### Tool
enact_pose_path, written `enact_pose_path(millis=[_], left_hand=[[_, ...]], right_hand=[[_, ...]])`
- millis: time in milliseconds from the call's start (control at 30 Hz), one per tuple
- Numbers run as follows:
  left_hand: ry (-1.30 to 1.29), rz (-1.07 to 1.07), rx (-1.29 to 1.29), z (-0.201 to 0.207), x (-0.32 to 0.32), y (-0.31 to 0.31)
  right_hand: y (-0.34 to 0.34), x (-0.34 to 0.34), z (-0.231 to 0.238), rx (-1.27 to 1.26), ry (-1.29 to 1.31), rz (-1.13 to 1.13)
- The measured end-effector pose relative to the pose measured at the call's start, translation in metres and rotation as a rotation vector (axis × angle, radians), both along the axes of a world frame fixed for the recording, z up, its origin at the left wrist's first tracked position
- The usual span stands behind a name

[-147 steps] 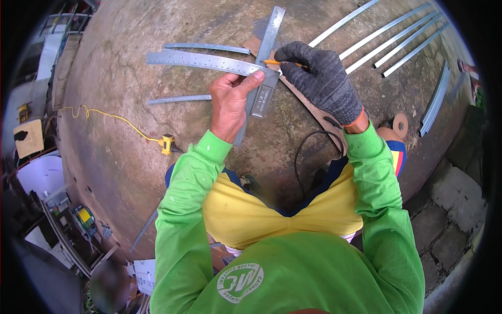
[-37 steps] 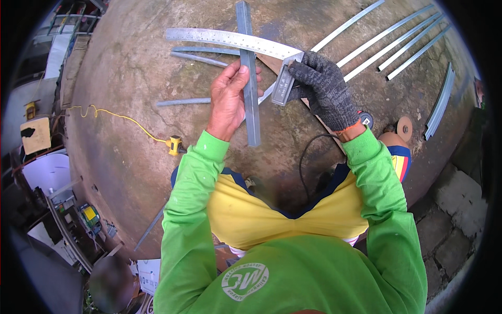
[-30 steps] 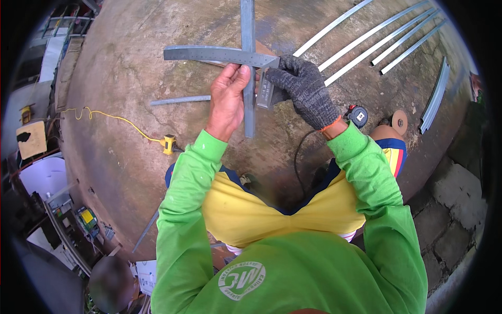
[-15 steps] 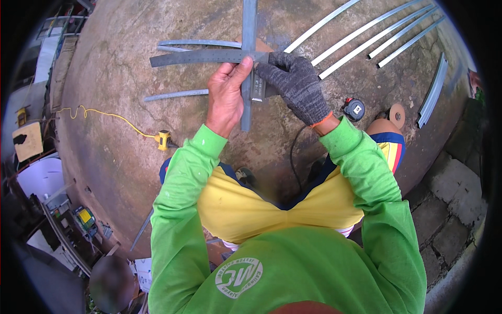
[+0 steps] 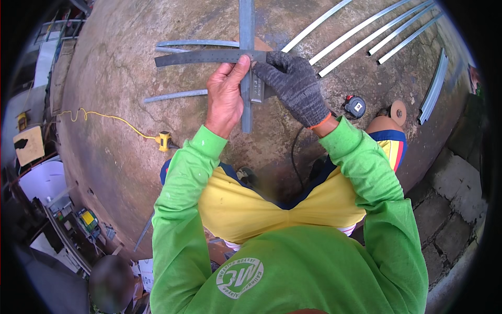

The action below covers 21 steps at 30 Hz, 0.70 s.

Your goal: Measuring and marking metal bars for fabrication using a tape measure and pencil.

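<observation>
A long grey metal bar [image 5: 247,31] runs away from me, with a dark steel square lying across it. The square's perforated blade [image 5: 196,57] reaches left, and its shorter silver stock [image 5: 257,90] lies along the bar's right side. My bare left hand [image 5: 226,94] is closed round the bar at the crossing, its thumb pressed on the blade's lower edge. Over the right end of the square, my right hand [image 5: 298,86], in a dark grey knit glove, has its fingers curled and pinched near the crossing. What those fingertips hold, if anything, is hidden.
Several metal strips [image 5: 361,44] lie at the far right, with a bundle of channels [image 5: 433,86] beyond. A tape measure [image 5: 355,106] and a tan disc [image 5: 398,112] sit right of my knee. A yellow cord [image 5: 120,118] ends at a yellow socket [image 5: 164,140] on the left.
The blade's left tip has shifted slightly to the right, and the bar's far part slightly left. Both hands keep nearly the same place and grip.
</observation>
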<state>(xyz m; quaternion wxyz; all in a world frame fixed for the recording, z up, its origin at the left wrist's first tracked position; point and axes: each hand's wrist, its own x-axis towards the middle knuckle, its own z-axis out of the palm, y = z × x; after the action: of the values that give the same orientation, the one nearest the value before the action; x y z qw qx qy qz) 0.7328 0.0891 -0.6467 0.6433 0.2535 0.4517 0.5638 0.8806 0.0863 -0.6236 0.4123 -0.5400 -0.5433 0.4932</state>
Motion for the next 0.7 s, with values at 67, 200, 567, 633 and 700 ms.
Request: enact_pose_path(millis=[67,200,567,633,700], left_hand=[[-0.016,-0.009,-0.011,-0.0003,0.0003,-0.0002],[0.001,-0.008,-0.001,-0.0004,0.0003,-0.0005],[-0.028,-0.01,-0.006,0.0034,0.0002,-0.0018],[-0.026,-0.003,-0.011,0.0044,-0.0002,-0.0023],[-0.028,-0.006,-0.012,0.0047,0.0001,-0.0019]], right_hand=[[-0.0008,-0.0012,0.0001,0.001,0.024,-0.007],[-0.0009,-0.0018,-0.0002,0.007,-0.022,-0.012],[-0.0026,-0.0047,-0.0007,-0.01,0.007,-0.017],[-0.0033,-0.0053,0.0006,0.013,0.007,-0.046],[-0.0035,-0.005,0.0018,0.025,-0.001,-0.047]])
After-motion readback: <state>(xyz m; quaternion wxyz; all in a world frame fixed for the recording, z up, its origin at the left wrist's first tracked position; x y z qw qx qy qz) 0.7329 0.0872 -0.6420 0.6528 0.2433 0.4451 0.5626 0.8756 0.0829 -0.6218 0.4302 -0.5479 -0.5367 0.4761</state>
